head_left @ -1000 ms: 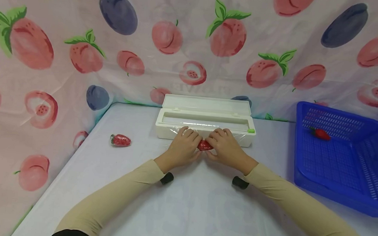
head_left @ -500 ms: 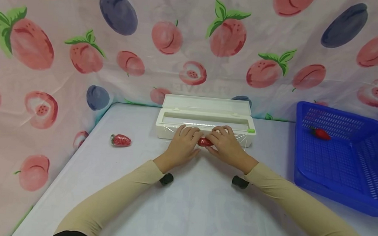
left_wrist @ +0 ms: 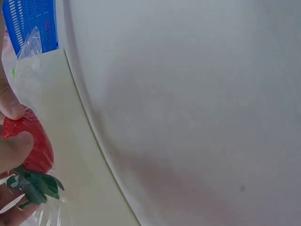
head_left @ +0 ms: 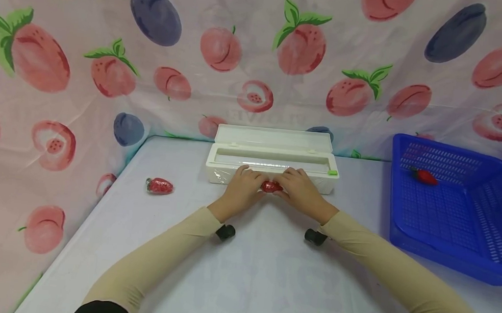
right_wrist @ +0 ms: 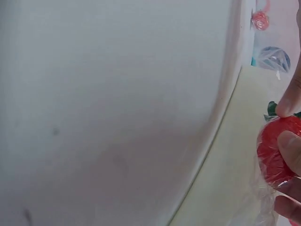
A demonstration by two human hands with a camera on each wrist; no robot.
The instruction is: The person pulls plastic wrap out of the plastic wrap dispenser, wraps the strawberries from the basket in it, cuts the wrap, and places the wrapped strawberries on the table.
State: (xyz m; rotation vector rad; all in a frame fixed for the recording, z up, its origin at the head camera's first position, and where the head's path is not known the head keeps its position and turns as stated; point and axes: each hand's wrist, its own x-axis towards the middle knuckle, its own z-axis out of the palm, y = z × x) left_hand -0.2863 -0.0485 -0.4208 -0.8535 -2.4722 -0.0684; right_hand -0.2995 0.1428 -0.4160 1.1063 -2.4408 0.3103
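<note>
1. Strawberry (head_left: pixel 270 186): red and glossy, lying sideways, green leaves (left_wrist: pixel 37 187) toward the left hand (head_left: pixel 243 188); pinched by that hand and the right hand (head_left: pixel 300 192), just in front of the box.
2. Film (right_wrist: pixel 264 200): clear, wrinkled, clinging over the strawberry, loose past both ends.
3. Box (head_left: pixel 325 184): long, white, lid (head_left: pixel 273 137) raised, green tab (head_left: pixel 333 173) at its right end.

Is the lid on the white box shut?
No, the head view shows the lid tipped up at the back, leaving the white box open on top.
</note>
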